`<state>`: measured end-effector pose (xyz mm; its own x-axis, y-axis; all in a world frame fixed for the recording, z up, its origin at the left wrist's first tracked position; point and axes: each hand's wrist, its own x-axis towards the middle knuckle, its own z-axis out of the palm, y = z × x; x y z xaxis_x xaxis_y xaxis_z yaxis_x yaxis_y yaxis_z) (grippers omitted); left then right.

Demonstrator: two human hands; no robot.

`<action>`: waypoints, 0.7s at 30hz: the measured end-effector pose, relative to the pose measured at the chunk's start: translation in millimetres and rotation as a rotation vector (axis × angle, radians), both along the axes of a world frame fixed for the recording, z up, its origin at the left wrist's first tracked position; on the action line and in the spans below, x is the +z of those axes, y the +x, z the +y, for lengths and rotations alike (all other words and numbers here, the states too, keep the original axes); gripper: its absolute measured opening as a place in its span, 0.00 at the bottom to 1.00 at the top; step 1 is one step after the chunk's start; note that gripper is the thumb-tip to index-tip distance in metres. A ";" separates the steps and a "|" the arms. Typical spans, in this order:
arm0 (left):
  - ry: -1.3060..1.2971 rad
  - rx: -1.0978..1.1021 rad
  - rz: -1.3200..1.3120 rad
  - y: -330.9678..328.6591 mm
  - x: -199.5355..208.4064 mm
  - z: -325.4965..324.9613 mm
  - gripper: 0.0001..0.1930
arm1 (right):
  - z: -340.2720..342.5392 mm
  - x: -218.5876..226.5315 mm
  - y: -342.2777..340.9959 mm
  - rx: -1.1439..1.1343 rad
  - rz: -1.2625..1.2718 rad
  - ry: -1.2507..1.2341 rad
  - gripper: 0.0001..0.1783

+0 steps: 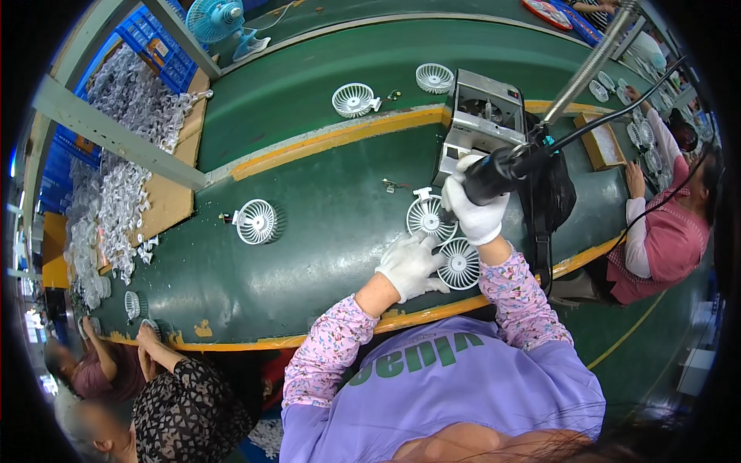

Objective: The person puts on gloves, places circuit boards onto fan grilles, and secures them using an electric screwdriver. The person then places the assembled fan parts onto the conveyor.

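On the green table (pixel 324 262), in the head view, a white fan (pixel 429 221) lies just beyond a second fan (pixel 460 265); the left hand (pixel 411 267), thumb apart from fingers, touches it, grip unclear, while the right hand's (pixel 474 204) fingers wrap a black power tool (pixel 491 179).

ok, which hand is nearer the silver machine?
Right. The right hand, gripping the black tool, is just this side of the silver machine; the left hand is farther off, at the white fan parts.

Fan guard (pixel 459 266): smooth plastic | driver (pixel 491 182): matt | gloves (pixel 407 267): matt cloth | machine casing (pixel 472 139): metal | tabletop (pixel 332 262): glossy
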<state>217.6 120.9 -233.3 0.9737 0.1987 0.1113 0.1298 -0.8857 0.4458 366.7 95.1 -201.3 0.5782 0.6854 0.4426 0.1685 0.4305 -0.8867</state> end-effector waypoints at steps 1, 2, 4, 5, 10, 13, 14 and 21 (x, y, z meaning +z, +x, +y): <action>0.006 -0.004 -0.007 0.2 1.5 -0.6 0.23 | 0.4 0.9 -1.3 -0.003 -0.035 -0.011 0.18; 0.007 -0.006 -0.029 0.2 3.2 -1.7 0.23 | -2.4 4.9 -4.2 0.065 0.080 0.007 0.17; -0.006 -0.021 -0.058 3.4 1.3 1.7 0.23 | -0.8 6.5 -4.7 0.078 0.177 -0.025 0.15; 0.001 -0.002 -0.075 1.0 -1.6 1.9 0.23 | 2.0 10.9 -8.7 -0.012 -0.027 0.076 0.16; 0.014 0.035 -0.027 -2.0 0.9 0.3 0.23 | 2.9 3.3 -9.9 0.013 0.107 0.002 0.13; -0.012 -0.009 -0.016 -1.0 5.2 -2.1 0.22 | -1.3 13.0 3.4 0.009 0.030 0.012 0.14; 0.007 -0.036 0.032 1.1 7.2 -2.5 0.22 | -3.7 20.6 11.7 0.023 0.012 0.018 0.15; 0.000 -0.052 -0.080 -0.3 3.3 -8.5 0.23 | 8.7 60.1 49.8 -0.267 -0.063 0.129 0.10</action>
<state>217.3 112.4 -230.0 0.9707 0.1476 0.1895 0.0470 -0.8904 0.4528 416.5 103.8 -141.2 0.6994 0.4481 0.5568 0.3438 0.4722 -0.8117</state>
